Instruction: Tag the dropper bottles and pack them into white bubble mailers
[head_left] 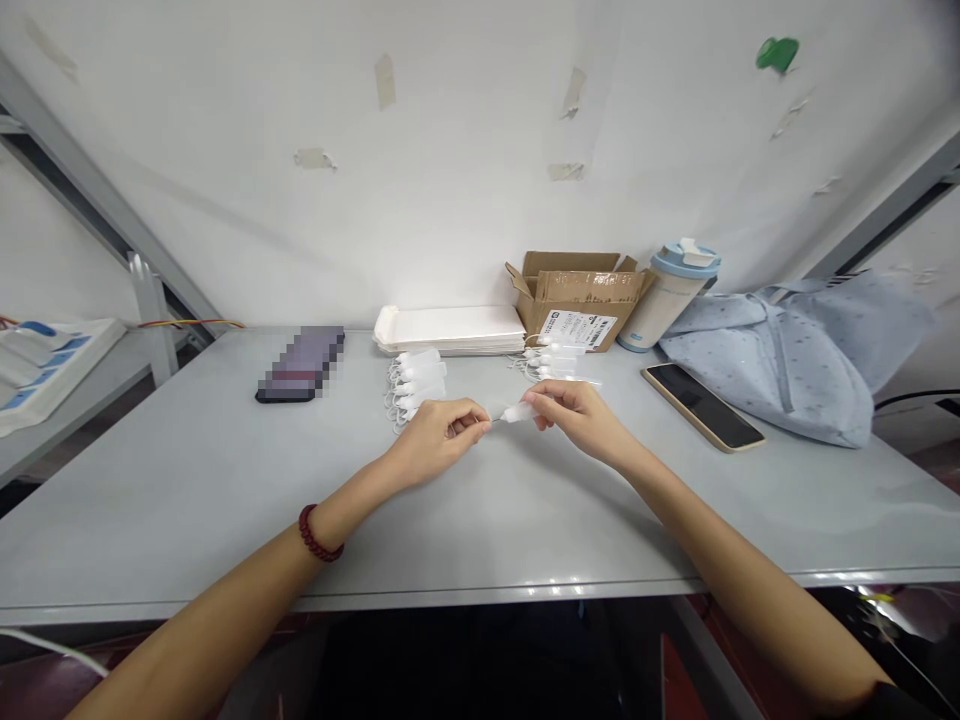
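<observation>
Between my hands, just above the grey table (pixel 480 530), is a small white squeeze bottle (pixel 519 412) lying sideways with a thin dark tip pointing left. My right hand (pixel 574 415) pinches its body between thumb and fingers. At the tip's far end my left hand (pixel 442 440) is closed in a pinch; whether a small cap is also between those fingers I cannot tell. Several similar white bottles (pixel 421 375) with thin looped strings lie in a column behind my left hand. Behind my right hand lies another group of white bottles (pixel 556 358), partly hidden.
Along the wall stand a stack of flat white boxes (pixel 454 328), an open cardboard box (pixel 574 305) and a blue-lidded tumbler (pixel 664 295). A phone (pixel 703 405) and a pale blue cloth bag (pixel 772 365) lie right. A dark, blurred-out phone-like object (pixel 300 365) lies left, beyond it a power strip (pixel 56 365).
</observation>
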